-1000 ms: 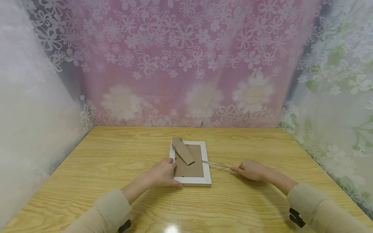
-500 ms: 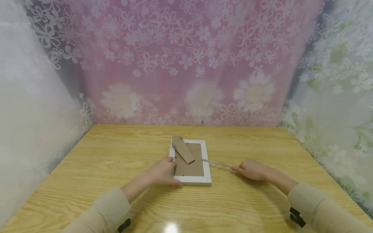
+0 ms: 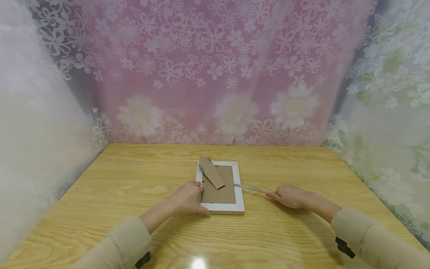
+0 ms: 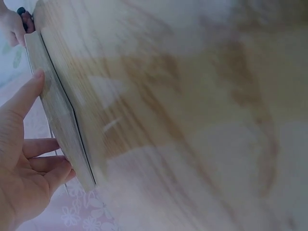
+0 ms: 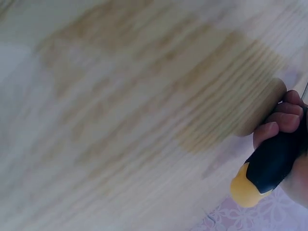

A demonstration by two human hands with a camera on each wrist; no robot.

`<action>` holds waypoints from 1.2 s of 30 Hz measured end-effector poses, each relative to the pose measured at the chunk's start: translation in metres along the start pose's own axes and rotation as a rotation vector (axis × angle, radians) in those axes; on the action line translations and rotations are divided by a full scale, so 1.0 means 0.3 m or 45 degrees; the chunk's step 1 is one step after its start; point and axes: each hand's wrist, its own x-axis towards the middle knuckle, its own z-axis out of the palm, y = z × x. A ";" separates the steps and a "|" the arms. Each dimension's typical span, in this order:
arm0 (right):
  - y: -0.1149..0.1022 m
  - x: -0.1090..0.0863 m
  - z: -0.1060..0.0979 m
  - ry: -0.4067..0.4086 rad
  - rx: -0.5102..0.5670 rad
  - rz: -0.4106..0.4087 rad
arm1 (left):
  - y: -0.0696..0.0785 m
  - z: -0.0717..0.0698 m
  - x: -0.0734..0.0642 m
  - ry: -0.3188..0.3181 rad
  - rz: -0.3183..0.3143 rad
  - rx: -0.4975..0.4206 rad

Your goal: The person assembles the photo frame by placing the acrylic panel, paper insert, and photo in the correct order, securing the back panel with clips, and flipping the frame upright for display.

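Observation:
A white picture frame (image 3: pixel 240 196) lies back side up on the table. Its brown backing board (image 3: pixel 220 196) shows, with a slanted brown stand leg (image 3: pixel 211 173) across the upper left. My left hand (image 3: pixel 189 198) holds the frame's near left corner, thumb at the near edge and fingers along the left side. My right hand (image 3: pixel 290 196) grips a screwdriver (image 3: pixel 252 189). Its metal tip meets the inner edge of the frame's right side. In the right wrist view the black and yellow screwdriver handle (image 5: pixel 272 161) sits within curled fingers; the left wrist view shows the frame's edge (image 4: pixel 65 110).
The wood-grain table (image 3: pixel 161 239) spreads around the frame on all sides. A pink flowered curtain (image 3: pixel 215 74) closes off the back, and pale curtains (image 3: pixel 386 123) hang at both sides.
Hardly anything differs. The whole scene shifts very slightly in the head view, while both hands, the frame and the screwdriver keep their positions relative to one another.

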 end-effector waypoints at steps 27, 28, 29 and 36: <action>-0.015 0.007 -0.007 -0.002 -0.076 -0.077 | -0.008 0.010 0.004 0.023 -0.023 0.029; -0.016 0.007 -0.009 -0.004 -0.080 -0.077 | -0.008 0.011 0.005 0.025 -0.022 0.034; -0.016 0.008 -0.011 -0.009 -0.080 -0.083 | -0.008 0.011 0.005 0.027 -0.021 0.036; -0.019 0.009 -0.028 -0.015 -0.126 -0.080 | -0.009 0.014 0.007 0.014 -0.038 0.036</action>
